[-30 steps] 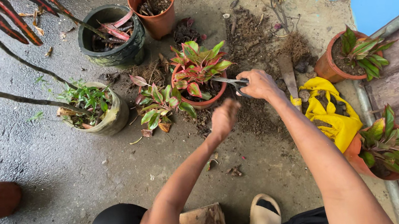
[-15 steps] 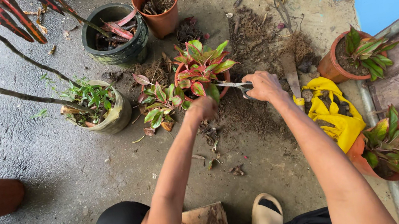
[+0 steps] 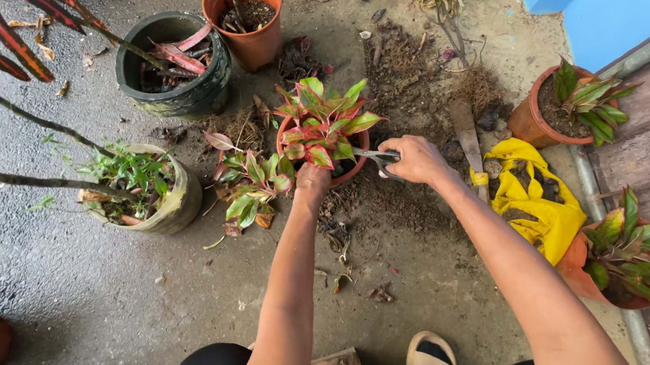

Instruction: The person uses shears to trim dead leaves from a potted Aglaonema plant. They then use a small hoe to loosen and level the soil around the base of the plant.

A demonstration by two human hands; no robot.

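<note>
A terracotta pot with a red and green leafy plant (image 3: 323,128) sits on the concrete floor in front of me. My left hand (image 3: 312,182) reaches into the plant's near side, its fingers hidden among the lower leaves. My right hand (image 3: 417,159) is shut on a pair of scissors (image 3: 376,155), whose blades point left into the plant at the pot's rim. Loose soil and dry roots (image 3: 396,202) lie on the floor under both hands.
A small uprooted plant (image 3: 251,186) lies left of the pot. Around stand a dark pot (image 3: 174,64), an orange pot (image 3: 246,16), a pale pot with greenery (image 3: 143,187) and two potted plants (image 3: 567,104) (image 3: 628,258) at right. A yellow cloth (image 3: 532,194) and a trowel (image 3: 468,141) lie nearby.
My left hand has moved forward from above the loose soil to the near side of the potted plant. My right hand has kept the scissors at the pot.
</note>
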